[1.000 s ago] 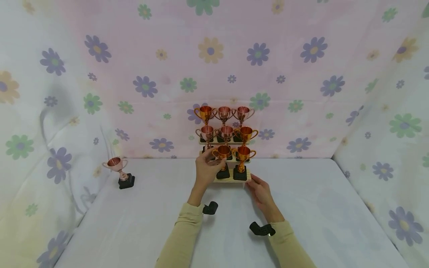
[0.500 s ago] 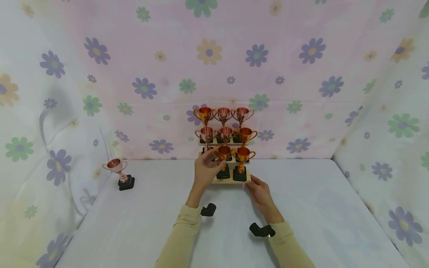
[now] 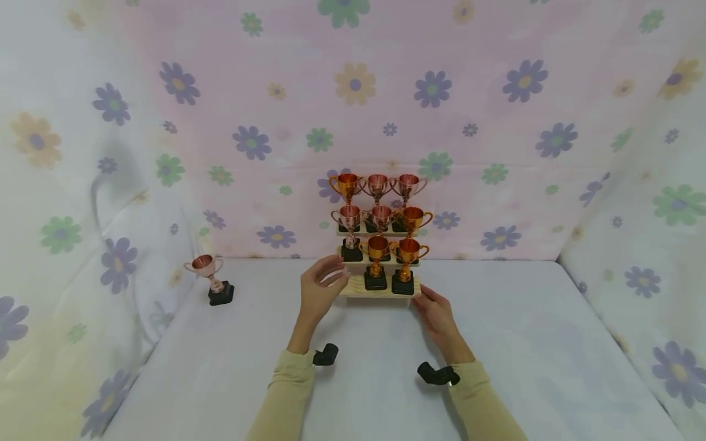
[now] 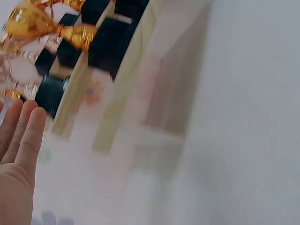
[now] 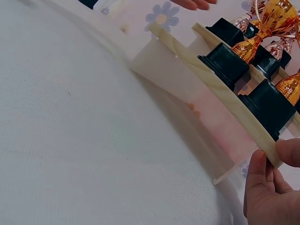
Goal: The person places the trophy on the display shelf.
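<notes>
A three-step wooden display stand [image 3: 353,288] holds small trophy cups on black bases. On its bottom step, one gold trophy [image 3: 376,282] stands near the middle and another gold trophy [image 3: 403,284] at the right, with bare wood at the left end. My left hand [image 3: 318,295] is off to the left of that step, fingers extended and holding nothing; the left wrist view shows a gap between fingertips and trophies. With thumb above and fingers beneath, my right hand [image 5: 272,187] pinches the right end of the bottom step.
A rose-gold trophy [image 3: 219,291] stands alone on the white tabletop [image 3: 265,355] at the left. Three trophies fill the top step and three the middle one, mixing gold and rose-gold. Flowered cloth [image 3: 353,135] closes off the back and sides.
My left hand has let go of the gold trophy in the middle of the bottom step and drawn back leftward. My right hand keeps its pinch on the stand. The view has shifted slightly.
</notes>
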{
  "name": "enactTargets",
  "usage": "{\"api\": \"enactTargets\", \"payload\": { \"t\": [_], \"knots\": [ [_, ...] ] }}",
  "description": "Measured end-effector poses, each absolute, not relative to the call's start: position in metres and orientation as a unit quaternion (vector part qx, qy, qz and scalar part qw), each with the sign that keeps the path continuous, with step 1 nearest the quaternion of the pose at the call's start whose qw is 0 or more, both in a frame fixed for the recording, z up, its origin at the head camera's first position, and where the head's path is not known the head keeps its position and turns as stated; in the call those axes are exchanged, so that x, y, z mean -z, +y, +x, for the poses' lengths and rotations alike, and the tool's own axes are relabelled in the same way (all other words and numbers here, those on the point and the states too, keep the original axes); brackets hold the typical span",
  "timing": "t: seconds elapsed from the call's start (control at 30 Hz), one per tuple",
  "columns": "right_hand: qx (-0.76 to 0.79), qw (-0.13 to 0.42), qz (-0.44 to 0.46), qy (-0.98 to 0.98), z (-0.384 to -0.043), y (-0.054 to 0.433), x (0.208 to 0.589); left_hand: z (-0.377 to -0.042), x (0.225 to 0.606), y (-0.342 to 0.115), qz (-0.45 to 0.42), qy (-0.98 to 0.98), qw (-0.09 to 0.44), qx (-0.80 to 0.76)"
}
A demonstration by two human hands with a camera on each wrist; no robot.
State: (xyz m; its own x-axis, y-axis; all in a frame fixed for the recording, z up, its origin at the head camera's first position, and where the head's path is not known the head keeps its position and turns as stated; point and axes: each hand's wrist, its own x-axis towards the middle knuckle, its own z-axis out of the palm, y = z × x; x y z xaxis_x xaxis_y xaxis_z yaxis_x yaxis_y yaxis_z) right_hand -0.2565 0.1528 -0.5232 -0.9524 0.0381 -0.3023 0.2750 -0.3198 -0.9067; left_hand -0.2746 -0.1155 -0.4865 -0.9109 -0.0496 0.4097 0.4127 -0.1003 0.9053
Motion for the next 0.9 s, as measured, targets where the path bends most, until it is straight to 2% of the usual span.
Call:
{"api": "enactTargets", "payload": {
  "t": [0.33, 0.43, 0.7, 0.8, 0.9],
  "knots": [
    [0.799, 0.075, 0.143, 0.58, -0.254, 0.153, 0.52, -0.258, 0.501, -0.188, -0.083, -0.715, 0.144, 0.68],
    [0.8, 0.078, 0.14, 0.579, -0.254, 0.152, 0.52, -0.251, 0.506, -0.213, -0.04, -0.721, 0.172, 0.67],
    [0.799, 0.08, 0.14, 0.579, -0.255, 0.153, 0.519, -0.239, 0.523, -0.273, 0.114, -0.647, 0.293, 0.695],
    [0.801, 0.079, 0.144, 0.576, -0.255, 0.152, 0.52, -0.238, 0.524, -0.295, 0.188, -0.635, 0.304, 0.685],
    [0.802, 0.078, 0.14, 0.576, -0.256, 0.152, 0.521, -0.239, 0.517, -0.316, 0.253, -0.636, 0.281, 0.673]
  ]
}}
